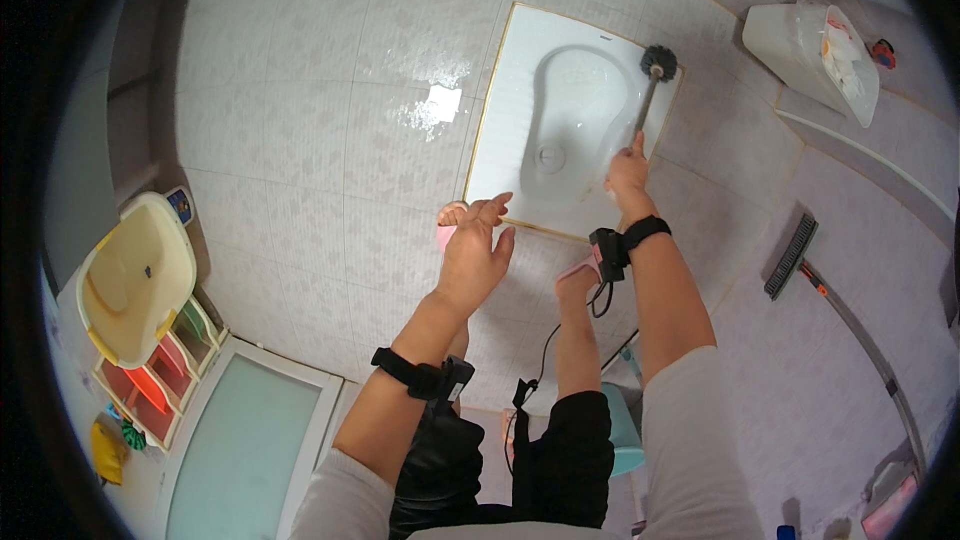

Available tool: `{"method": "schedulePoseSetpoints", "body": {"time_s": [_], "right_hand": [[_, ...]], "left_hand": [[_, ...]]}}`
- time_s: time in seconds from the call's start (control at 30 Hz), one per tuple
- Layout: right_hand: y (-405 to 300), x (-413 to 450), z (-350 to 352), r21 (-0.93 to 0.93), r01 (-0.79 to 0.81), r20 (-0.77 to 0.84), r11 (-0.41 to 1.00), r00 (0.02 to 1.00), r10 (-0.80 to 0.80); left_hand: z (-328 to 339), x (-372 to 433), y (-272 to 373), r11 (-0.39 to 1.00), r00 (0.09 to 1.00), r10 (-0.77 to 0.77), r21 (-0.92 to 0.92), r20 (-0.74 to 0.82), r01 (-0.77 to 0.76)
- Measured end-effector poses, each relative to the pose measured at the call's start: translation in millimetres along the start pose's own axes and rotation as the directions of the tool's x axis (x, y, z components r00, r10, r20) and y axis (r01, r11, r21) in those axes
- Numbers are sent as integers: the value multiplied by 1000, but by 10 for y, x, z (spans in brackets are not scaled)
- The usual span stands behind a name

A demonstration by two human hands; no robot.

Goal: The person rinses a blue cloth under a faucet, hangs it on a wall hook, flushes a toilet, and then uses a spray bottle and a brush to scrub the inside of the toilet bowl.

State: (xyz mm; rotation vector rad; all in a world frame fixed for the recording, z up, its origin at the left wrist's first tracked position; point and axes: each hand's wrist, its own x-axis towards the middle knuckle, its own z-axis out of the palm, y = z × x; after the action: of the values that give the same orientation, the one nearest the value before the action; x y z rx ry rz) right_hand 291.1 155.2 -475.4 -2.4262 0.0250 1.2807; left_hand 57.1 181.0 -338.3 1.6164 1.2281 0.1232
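Observation:
A white ceramic squat toilet (502, 112) is set in the tiled floor. My right hand (628, 171) grips the handle of a toilet brush (658, 64) at the pan's right side. The brush's dark round bristle head rests over the upper right part of the rim. My left hand (476, 247) holds nothing, its fingers apart, over the lower left corner of the pan and near my foot in a pink slipper. Each forearm bears a black strap with a small device.
A lined waste bin (784, 45) stands upper right, a floor scrub brush (791, 256) with a long handle at right. A cream basin (135, 281) sits on a drawer rack at left. A teal bucket (624, 427) is behind my leg. Wet patches shine on the tiles left of the pan.

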Motion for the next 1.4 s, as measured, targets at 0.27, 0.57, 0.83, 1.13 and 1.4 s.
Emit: {"method": "schedulePoseSetpoints", "body": {"time_s": [0.27, 0.57, 0.83, 1.13, 1.4], "right_hand": [[-215, -153, 335, -365, 376, 240, 851, 922, -304], [-439, -385, 599, -516, 531, 397, 672, 843, -362], [362, -496, 473, -516, 590, 432, 621, 805, -406], [-398, -75, 397, -553, 555, 319, 622, 830, -457], [368, -572, 256, -643, 588, 508, 490, 807, -301]], "left_hand": [[-181, 19, -131, 997, 996, -22, 69, -89, 28], [-303, -47, -292, 989, 985, -146, -43, -89, 143], [-273, -100, -349, 996, 992, -85, -35, -95, 82], [-208, -189, -381, 994, 993, -95, -68, -71, 90], [-233, -297, -356, 993, 989, -119, -27, -86, 117]]}}
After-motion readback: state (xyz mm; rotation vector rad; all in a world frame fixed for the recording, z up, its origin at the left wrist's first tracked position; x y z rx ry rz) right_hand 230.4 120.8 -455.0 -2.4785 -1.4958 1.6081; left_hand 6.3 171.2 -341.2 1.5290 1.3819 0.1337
